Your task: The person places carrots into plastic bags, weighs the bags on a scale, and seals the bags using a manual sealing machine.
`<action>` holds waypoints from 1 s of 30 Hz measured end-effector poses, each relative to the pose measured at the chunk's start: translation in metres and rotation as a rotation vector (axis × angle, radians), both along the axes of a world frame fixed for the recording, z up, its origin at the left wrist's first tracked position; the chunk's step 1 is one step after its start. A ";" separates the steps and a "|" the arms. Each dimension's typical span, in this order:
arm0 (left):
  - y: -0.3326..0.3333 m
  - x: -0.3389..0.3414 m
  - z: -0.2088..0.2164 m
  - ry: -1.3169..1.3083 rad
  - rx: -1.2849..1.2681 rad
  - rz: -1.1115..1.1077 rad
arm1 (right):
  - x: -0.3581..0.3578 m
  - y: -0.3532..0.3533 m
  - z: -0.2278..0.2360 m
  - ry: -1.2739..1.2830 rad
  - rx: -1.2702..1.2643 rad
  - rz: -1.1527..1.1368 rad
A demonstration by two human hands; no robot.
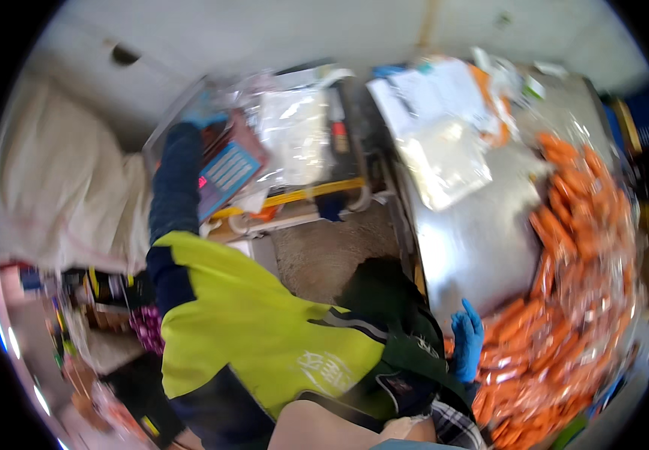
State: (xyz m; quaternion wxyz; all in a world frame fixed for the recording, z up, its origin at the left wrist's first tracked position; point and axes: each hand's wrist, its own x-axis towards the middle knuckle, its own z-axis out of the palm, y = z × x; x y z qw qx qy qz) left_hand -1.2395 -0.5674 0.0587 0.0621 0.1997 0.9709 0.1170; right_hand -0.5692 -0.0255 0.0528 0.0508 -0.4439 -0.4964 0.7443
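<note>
My left arm reaches out to the far left of the cluttered table [354, 161]. My left hand [206, 118], in a blue glove, is by a reddish-brown plastic packet [245, 139] and a blue printed sheet [230, 174]. Its fingers are blurred and partly hidden, so I cannot see whether they grip anything. My right hand [467, 341], also blue-gloved, is low beside the metal tabletop [463, 247]. Its fingers are stretched out with nothing in them. Just right of it lies a large heap of clear bags [564, 322] filled with long orange pieces that look like carrots.
A stack of clear plastic bags [294, 135] lies on the left table, with a yellow strip [313, 193] along its front. White papers [444, 94] and another clear bag stack [444, 161] rest on the metal tabletop. Large whitish sacks [69, 180] stand at the left.
</note>
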 end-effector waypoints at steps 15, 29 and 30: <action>0.418 0.313 0.203 -0.285 0.442 -0.835 | 0.029 -0.006 0.049 0.377 0.868 -0.073; 0.583 0.925 0.116 -0.309 0.574 -2.663 | 0.320 -0.085 -0.004 -0.244 1.046 -1.420; 0.587 0.953 0.114 -0.184 0.620 -2.697 | 0.333 -0.077 -0.009 -0.071 0.969 -1.566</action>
